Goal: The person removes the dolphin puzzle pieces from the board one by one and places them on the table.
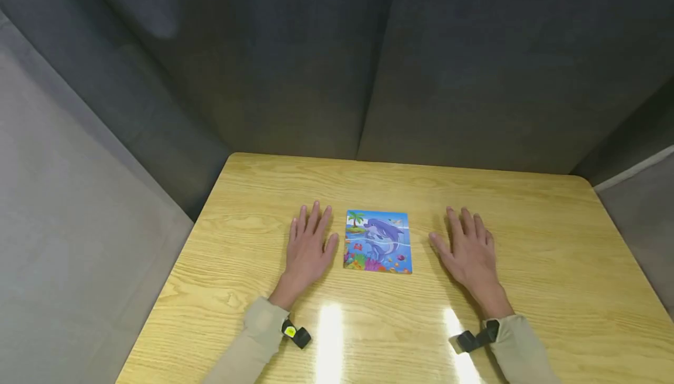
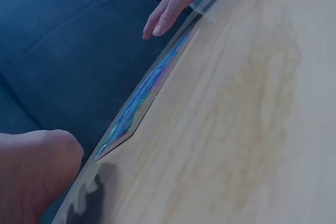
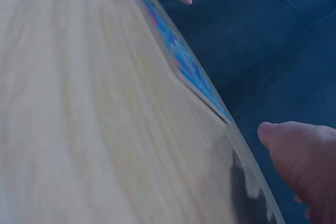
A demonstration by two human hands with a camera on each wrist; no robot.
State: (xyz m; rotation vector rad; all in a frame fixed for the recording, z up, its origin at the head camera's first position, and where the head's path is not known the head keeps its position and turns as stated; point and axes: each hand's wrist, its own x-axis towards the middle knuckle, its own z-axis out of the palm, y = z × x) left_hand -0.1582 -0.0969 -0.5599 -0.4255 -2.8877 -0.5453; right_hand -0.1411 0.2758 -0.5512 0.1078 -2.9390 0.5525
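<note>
A square dolphin picture puzzle (image 1: 378, 242), thin and brightly coloured, lies flat near the middle of the wooden table (image 1: 379, 319). It shows a palm tree, a crab and coral around the dolphin. My left hand (image 1: 308, 252) is just to its left with fingers extended, holding nothing. To the puzzle's right, a little farther off, my right hand (image 1: 470, 255) has its fingers spread and is also bare. Both wrist views show the puzzle (image 2: 144, 95) edge-on, with the thumb of the near hand beside it and the other hand beyond. Neither hand touches it.
Dark grey fabric panels (image 1: 295, 68) stand along the table's back edge. A lighter grey panel (image 1: 79, 208) rises at the left, and another (image 1: 642, 214) at the right. Dark straps with small devices sit on both wrists. Bright light reflections (image 1: 329, 343) show on the table's front part.
</note>
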